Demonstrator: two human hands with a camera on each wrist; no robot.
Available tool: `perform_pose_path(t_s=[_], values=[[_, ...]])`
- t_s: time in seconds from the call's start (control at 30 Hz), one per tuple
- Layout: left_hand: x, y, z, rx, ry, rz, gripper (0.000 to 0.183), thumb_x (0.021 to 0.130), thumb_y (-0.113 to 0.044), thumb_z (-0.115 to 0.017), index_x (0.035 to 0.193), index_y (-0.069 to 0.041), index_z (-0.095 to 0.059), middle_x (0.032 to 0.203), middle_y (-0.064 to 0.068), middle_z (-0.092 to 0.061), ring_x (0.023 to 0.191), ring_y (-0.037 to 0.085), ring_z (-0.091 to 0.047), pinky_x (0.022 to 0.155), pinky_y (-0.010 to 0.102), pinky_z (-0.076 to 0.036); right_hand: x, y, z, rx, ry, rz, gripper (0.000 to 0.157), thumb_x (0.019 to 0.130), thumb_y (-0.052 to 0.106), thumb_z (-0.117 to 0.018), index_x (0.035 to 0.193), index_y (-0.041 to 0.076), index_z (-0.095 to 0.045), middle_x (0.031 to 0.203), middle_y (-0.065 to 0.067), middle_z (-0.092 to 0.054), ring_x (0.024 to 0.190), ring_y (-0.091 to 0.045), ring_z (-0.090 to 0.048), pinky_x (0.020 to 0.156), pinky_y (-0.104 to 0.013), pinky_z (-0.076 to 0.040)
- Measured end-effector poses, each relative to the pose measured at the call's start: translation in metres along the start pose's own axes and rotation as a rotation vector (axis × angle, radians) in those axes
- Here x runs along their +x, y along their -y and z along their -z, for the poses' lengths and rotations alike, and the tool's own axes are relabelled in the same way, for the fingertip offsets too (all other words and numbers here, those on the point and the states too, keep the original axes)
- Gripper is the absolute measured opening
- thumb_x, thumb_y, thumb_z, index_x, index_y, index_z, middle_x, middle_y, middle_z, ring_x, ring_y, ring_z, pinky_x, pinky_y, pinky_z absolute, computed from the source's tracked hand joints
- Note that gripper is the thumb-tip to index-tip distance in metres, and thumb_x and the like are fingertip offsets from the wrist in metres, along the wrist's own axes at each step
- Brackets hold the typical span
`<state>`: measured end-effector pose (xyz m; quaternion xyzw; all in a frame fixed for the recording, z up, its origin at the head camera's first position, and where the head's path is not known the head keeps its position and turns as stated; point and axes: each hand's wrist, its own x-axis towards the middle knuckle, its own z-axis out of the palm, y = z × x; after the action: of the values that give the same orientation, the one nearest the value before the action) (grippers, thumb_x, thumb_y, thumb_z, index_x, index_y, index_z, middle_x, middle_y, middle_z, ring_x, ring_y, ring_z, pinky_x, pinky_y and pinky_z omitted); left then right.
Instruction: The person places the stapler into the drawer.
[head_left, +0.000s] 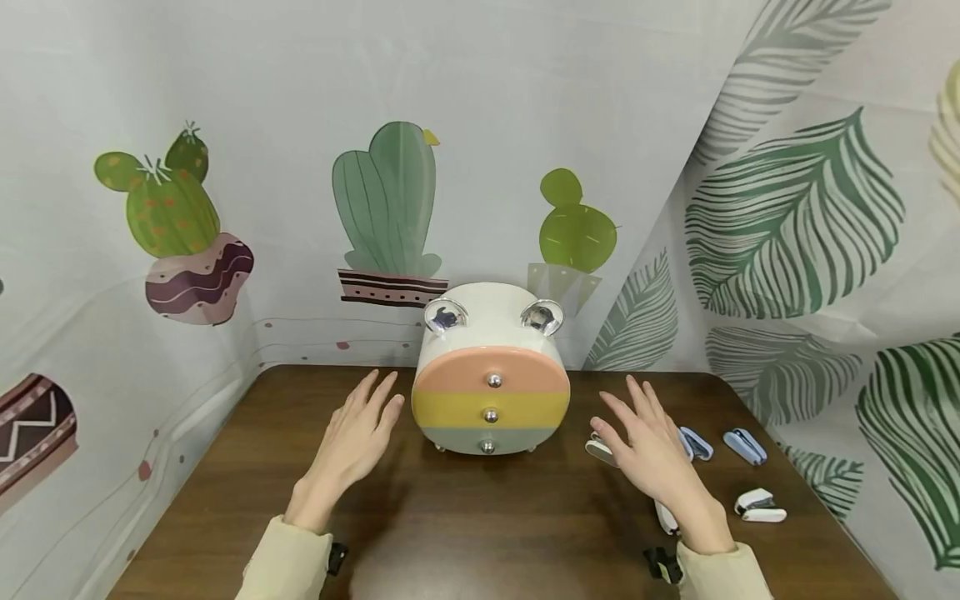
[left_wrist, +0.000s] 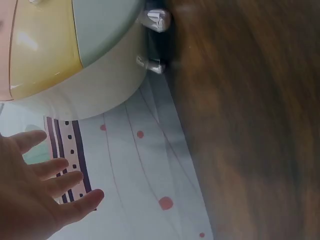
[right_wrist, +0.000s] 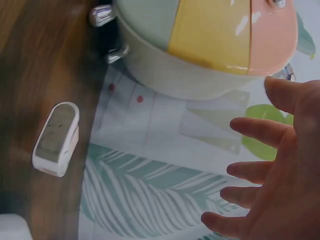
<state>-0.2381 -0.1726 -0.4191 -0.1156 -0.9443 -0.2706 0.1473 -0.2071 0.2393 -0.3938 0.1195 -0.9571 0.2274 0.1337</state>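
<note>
A rounded white drawer box (head_left: 491, 312) stands on the table, its three drawer fronts coloured salmon, yellow (head_left: 450, 410) and grey-green, each with a silver knob. Two shiny ear-like rings rise from its top, and short silver feet carry it. My left hand (head_left: 352, 442) hovers to the left of the box, fingers spread, holding nothing. On the other side, my right hand (head_left: 652, 454) is held out with its fingers apart and nothing in it. It partly covers a small white stapler (head_left: 600, 451) in the head view; the right wrist view shows that stapler (right_wrist: 56, 140) whole.
More small staplers lie on the right of the brown wooden table (head_left: 465, 525): a blue one (head_left: 697, 444), another blue one (head_left: 745, 447), a white one (head_left: 760, 506) and a white one (head_left: 666, 518) partly behind my right wrist. A printed cloth (head_left: 480, 167) hangs behind the table.
</note>
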Motion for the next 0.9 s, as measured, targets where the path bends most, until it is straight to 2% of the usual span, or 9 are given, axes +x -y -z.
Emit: perform_pose_path(t_s=[0.1, 0.33, 0.53, 0.7, 0.9], values=[[0.003, -0.001, -0.003, -0.053, -0.016, 0.006, 0.06, 0.104, -0.054, -0.023, 0.151, -0.019, -0.038, 0.155, 0.013, -0.029, 0.139, 0.038, -0.03, 0.101, 0.065, -0.026, 0.0, 0.006, 0.002, 0.005, -0.023, 0.032, 0.055, 0.099, 0.046, -0.053, 0.14, 0.009, -0.053, 0.156, -0.025, -0.02, 0.143, -0.046, -0.011, 0.101, -0.073, -0.017], [0.011, -0.005, -0.01, -0.191, -0.038, 0.056, 0.061, 0.103, -0.057, -0.024, 0.145, -0.018, -0.048, 0.15, 0.009, -0.038, 0.136, 0.035, -0.035, 0.102, 0.064, -0.028, 0.001, 0.02, 0.007, 0.018, -0.089, 0.104, 0.047, 0.099, 0.039, -0.057, 0.135, 0.01, -0.058, 0.154, -0.021, -0.03, 0.141, -0.045, -0.021, 0.101, -0.07, -0.022], [0.022, -0.011, -0.016, -0.365, -0.089, 0.068, 0.052, 0.104, -0.048, -0.039, 0.133, -0.009, -0.058, 0.136, 0.011, -0.052, 0.126, 0.03, -0.047, 0.101, 0.052, -0.037, 0.003, 0.034, 0.011, 0.056, -0.187, 0.175, 0.037, 0.097, 0.029, -0.062, 0.129, 0.01, -0.063, 0.148, -0.017, -0.041, 0.135, -0.042, -0.033, 0.102, -0.067, -0.025], [0.029, -0.014, -0.021, -0.488, -0.109, 0.136, 0.047, 0.103, -0.045, -0.044, 0.129, -0.009, -0.06, 0.129, 0.009, -0.056, 0.115, 0.027, -0.055, 0.095, 0.049, -0.043, 0.007, 0.046, 0.009, 0.099, -0.26, 0.226, 0.031, 0.096, 0.023, -0.065, 0.124, 0.011, -0.066, 0.142, -0.014, -0.048, 0.13, -0.037, -0.041, 0.099, -0.062, -0.032], [0.035, -0.014, -0.025, -0.573, -0.143, 0.202, 0.039, 0.103, -0.04, -0.048, 0.124, -0.011, -0.063, 0.124, 0.009, -0.061, 0.11, 0.025, -0.057, 0.091, 0.047, -0.045, 0.012, 0.058, 0.006, 0.137, -0.329, 0.271, 0.026, 0.093, 0.018, -0.068, 0.118, 0.01, -0.07, 0.135, -0.007, -0.055, 0.124, -0.028, -0.048, 0.091, -0.055, -0.041]])
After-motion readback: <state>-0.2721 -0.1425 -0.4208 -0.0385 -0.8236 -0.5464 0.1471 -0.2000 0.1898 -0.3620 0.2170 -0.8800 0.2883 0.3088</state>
